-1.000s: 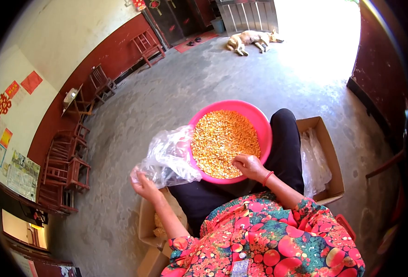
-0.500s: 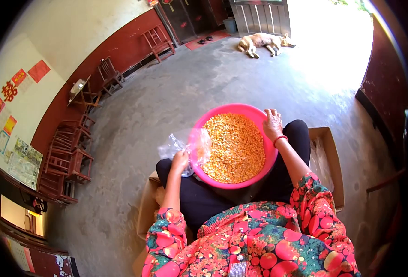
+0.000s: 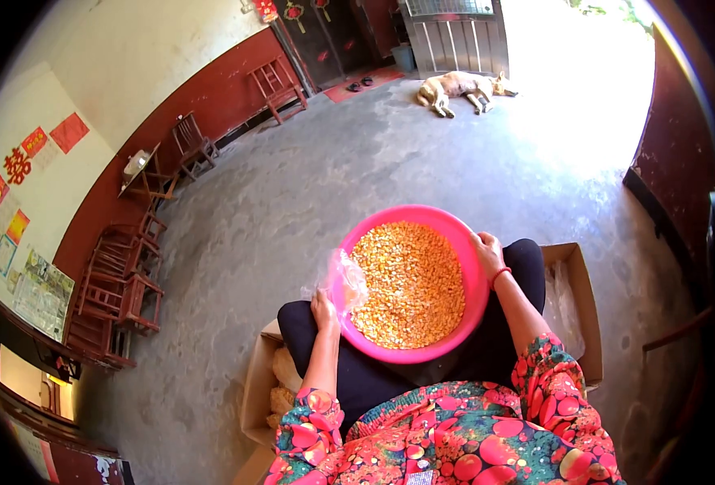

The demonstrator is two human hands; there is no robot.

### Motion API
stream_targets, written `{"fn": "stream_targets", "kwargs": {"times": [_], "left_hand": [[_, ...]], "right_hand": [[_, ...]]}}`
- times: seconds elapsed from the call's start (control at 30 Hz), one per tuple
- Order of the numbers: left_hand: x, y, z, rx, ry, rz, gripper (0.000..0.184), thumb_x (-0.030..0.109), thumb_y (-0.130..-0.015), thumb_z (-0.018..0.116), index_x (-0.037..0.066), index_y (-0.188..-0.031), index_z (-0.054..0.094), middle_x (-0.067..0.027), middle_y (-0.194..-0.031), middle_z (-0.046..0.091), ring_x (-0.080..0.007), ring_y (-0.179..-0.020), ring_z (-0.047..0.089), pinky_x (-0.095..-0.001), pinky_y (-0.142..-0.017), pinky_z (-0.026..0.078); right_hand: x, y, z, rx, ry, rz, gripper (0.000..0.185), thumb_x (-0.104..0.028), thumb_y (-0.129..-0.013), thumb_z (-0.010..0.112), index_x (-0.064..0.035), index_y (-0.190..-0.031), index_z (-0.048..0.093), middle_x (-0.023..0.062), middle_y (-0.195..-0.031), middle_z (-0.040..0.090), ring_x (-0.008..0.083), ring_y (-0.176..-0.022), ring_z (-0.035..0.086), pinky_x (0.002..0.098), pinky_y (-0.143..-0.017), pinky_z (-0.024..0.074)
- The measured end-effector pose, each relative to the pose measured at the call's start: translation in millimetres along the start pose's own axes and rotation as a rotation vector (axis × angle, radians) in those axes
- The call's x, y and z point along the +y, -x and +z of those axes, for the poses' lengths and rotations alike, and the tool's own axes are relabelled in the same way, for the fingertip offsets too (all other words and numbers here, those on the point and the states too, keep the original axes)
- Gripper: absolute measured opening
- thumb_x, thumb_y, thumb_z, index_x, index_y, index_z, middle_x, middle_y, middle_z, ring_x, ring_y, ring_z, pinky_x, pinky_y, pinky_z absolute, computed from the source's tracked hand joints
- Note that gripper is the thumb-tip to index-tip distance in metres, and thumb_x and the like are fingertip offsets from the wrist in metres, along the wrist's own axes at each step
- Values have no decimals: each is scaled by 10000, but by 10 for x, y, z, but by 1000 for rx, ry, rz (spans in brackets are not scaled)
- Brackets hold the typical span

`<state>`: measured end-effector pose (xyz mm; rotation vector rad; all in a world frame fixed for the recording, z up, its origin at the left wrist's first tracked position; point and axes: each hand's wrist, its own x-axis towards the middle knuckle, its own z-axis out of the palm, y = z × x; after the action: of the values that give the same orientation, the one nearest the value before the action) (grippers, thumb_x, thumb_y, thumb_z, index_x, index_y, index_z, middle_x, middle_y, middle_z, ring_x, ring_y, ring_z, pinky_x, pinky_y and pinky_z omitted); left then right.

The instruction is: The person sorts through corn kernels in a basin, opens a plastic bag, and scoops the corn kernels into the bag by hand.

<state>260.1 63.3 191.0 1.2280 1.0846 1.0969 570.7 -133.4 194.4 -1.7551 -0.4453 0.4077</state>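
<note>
A pink plastic basin full of yellow-orange corn kernels rests on my lap, between my knees. My right hand, with a red bracelet at the wrist, grips the basin's right rim. On the opposite side my left hand is closed at the left rim. A clear plastic bag is bunched there, partly inside the basin over the kernels and partly outside by my fingers. The fingertips of my left hand are partly hidden.
Cardboard boxes stand beside me: the right box holds clear plastic, the left box holds filled bags. A dog lies on the concrete floor near the metal door. Wooden chairs line the left wall.
My right hand has slid down the rim toward me. My left hand has moved in against the basin, and the bag outside it has bunched smaller. The view has tilted up slightly.
</note>
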Motion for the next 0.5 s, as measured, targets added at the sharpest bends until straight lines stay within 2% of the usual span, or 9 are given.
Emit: {"fn": "stream_targets", "kwargs": {"times": [0.07,0.13,0.2,0.23,0.27,0.37,0.43,0.5], "left_hand": [[11,24,-34,9,-8,112,368,255,-896,341,-63,-978,506,-112,-949,551,-182,-851,509,-286,-757,405],[13,116,-100,-5,-2,88,357,260,-896,351,-51,-965,513,-100,-937,550,-170,-835,503,-286,-748,403],[15,195,-142,24,104,262,334,251,-892,362,-42,-946,514,-91,-911,546,-159,-824,496,-281,-739,400],[134,297,-138,11,91,319,308,229,-888,368,-41,-942,507,-84,-899,542,-156,-826,490,-277,-738,398],[337,394,-77,-46,183,325,292,209,-882,367,-42,-942,505,-77,-892,539,-152,-827,486,-277,-737,396],[245,262,-94,-1,97,327,279,195,-879,362,-36,-936,509,-70,-895,541,-145,-820,488,-272,-736,396],[211,220,-86,3,122,212,270,180,-879,352,-34,-931,509,-68,-892,542,-137,-804,489,-264,-729,394],[223,195,-92,-10,101,210,268,173,-879,349,-36,-936,508,-70,-894,543,-137,-798,489,-262,-725,395]], "right_hand": [[-61,83,-23,-13,-62,-30,284,-262,-809,500,12,-797,574,4,-669,546,72,-594,484,233,-522,404],[-31,164,-24,2,-111,-43,271,-251,-827,493,6,-789,568,-17,-662,529,52,-596,464,220,-517,392],[-69,264,-71,36,-223,-165,266,-245,-843,485,-1,-779,567,-31,-660,518,39,-605,453,204,-524,383],[-87,291,-98,71,-214,-196,260,-242,-832,500,4,-782,565,-10,-657,536,36,-622,457,212,-537,393],[-91,205,-84,82,-213,-203,260,-242,-832,500,4,-782,565,-10,-657,536,36,-622,457,212,-537,393],[-71,222,3,56,-257,-156,259,-245,-835,500,2,-778,556,-30,-661,521,34,-622,447,212,-541,391],[-29,217,40,47,-249,-120,259,-242,-836,499,3,-776,556,-31,-662,519,35,-621,446,210,-543,389],[5,175,56,44,-244,-93,259,-239,-838,498,5,-774,555,-33,-663,518,37,-621,446,208,-544,388]]}}
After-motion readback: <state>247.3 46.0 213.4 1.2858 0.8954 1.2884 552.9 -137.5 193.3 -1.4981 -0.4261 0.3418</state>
